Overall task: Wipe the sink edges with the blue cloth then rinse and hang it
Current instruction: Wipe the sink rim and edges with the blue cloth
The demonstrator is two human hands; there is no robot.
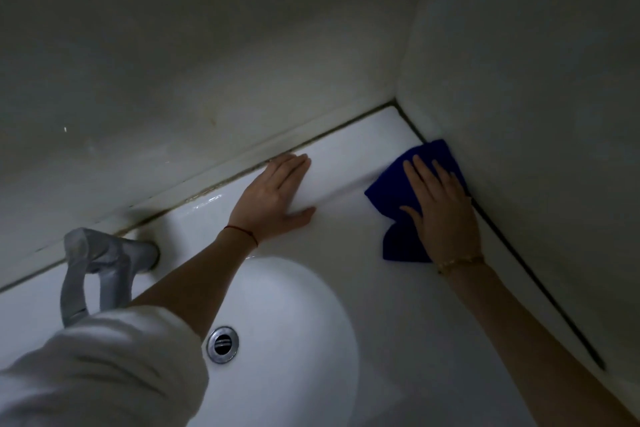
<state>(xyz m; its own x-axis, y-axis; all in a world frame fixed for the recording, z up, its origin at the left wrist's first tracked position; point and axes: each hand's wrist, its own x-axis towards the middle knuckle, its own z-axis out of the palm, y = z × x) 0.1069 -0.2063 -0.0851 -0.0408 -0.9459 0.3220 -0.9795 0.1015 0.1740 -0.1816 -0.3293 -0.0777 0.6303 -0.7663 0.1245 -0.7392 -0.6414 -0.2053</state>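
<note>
Both hands flat: right hand (441, 215) presses blue cloth (401, 184), lengthwise along side wall (536, 114).

Lighting dim overall; walls (207, 45) read grey-green and murky. Brightest area is the white sink (294, 305) basin, with small glare near the faucet (104, 263). Wide-angle distortion bends edges. Near sleeve (97, 367) soft, slightly blurred.

Glossy white sink (346, 156); matt blue cloth (398, 191); shiny metal drain (222, 344).
</note>
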